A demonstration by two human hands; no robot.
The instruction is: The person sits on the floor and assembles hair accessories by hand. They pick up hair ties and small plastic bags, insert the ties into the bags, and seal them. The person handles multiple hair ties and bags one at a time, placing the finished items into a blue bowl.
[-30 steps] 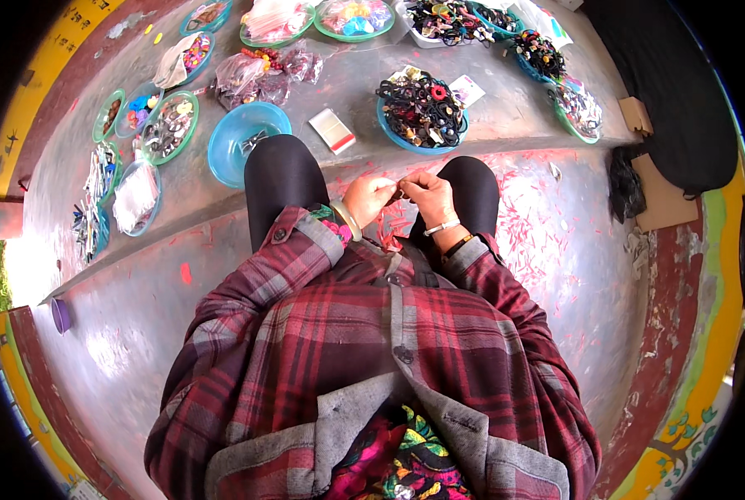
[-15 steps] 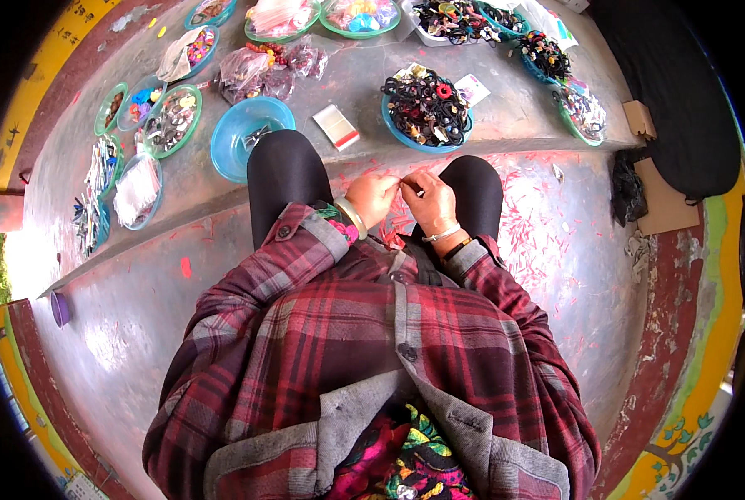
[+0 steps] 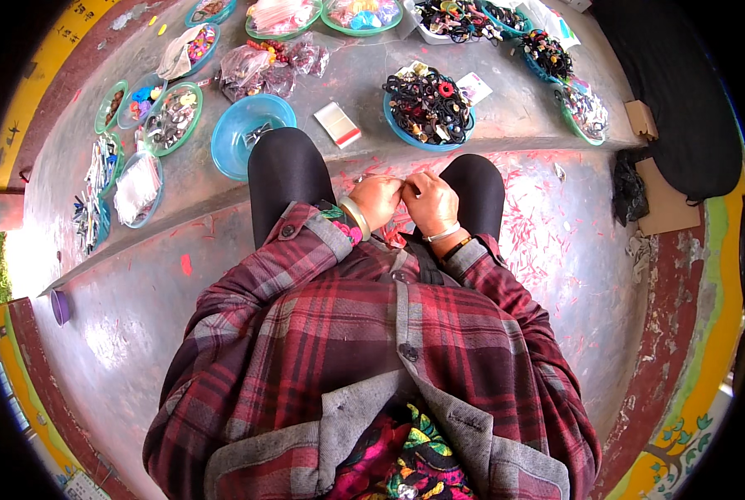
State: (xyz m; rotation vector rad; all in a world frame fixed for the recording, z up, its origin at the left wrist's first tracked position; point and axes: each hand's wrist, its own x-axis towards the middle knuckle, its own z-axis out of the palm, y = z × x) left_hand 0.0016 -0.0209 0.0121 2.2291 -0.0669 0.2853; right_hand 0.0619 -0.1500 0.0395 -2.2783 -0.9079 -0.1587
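Observation:
Between my knees, my left hand (image 3: 376, 201) and my right hand (image 3: 431, 203) meet at the fingertips. Both are closed in a pinch, and whatever they hold is too small or too covered to make out. Just below them, some crumpled red material (image 3: 394, 237) shows in my lap. Beyond my left knee stands a light blue basin (image 3: 226, 137) with a few small dark and silvery pieces inside. Ahead of my right knee, a blue basin (image 3: 397, 129) is heaped with black hair ties (image 3: 426, 100). A flat white and red box (image 3: 337, 125) lies between the two basins.
Red scraps (image 3: 526, 225) litter the floor around my right leg. Several baskets of small parts line the raised concrete ledge (image 3: 339, 79), among them a green basket (image 3: 190, 137) at left. Clear plastic bags (image 3: 260, 75) lie behind the light blue basin. Cardboard (image 3: 668, 200) sits at right.
My hands have stayed together between my knees, with a slight turn of the fingers and wrists. The basins and the box have not moved.

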